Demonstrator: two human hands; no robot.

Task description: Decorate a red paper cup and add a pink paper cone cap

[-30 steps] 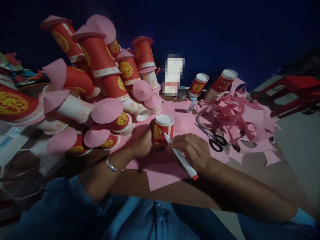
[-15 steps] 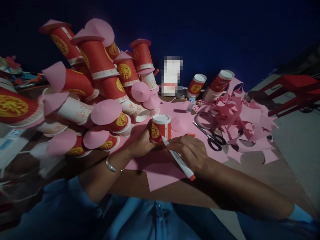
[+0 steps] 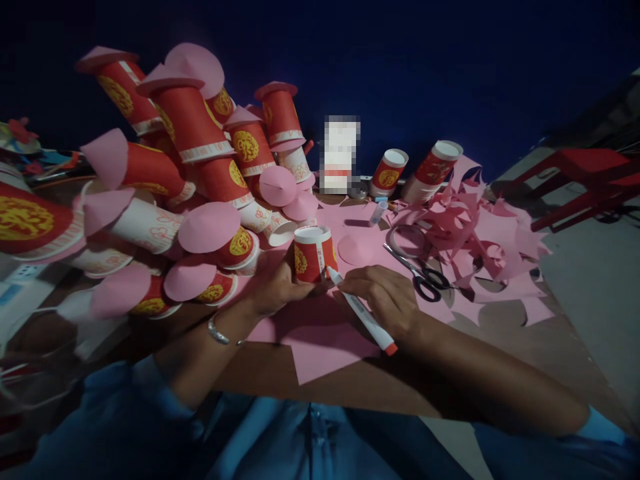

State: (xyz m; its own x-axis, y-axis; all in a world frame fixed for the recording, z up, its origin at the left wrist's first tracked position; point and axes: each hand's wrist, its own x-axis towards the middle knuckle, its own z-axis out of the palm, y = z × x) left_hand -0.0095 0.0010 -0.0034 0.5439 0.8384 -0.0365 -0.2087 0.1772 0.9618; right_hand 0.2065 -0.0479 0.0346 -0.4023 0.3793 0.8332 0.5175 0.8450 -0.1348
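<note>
My left hand [image 3: 277, 288] is closed around the lower left side of a red paper cup [image 3: 316, 257] with a white rim and a yellow emblem. In my right hand [image 3: 383, 297] is a white marker [image 3: 364, 315] with a red end. The marker's tip is at the cup's lower right side; whether it touches is hard to tell. Pink paper [image 3: 325, 343] lies beneath both hands. A pink paper cone [image 3: 355, 249] rests just right of the cup, with scissors [image 3: 417, 272] farther right.
Many red cups with pink cone tops [image 3: 210, 228] are piled at the left. Two upright cups [image 3: 389, 175] [image 3: 434, 170] stand at the back. Cut pink scraps [image 3: 505, 243] are heaped on the right, and a red stool [image 3: 590, 170] is beyond the table.
The cup in my left hand has shifted slightly left and turned, its white strip now nearer the middle. The marker's tip sits farther right on the cup.
</note>
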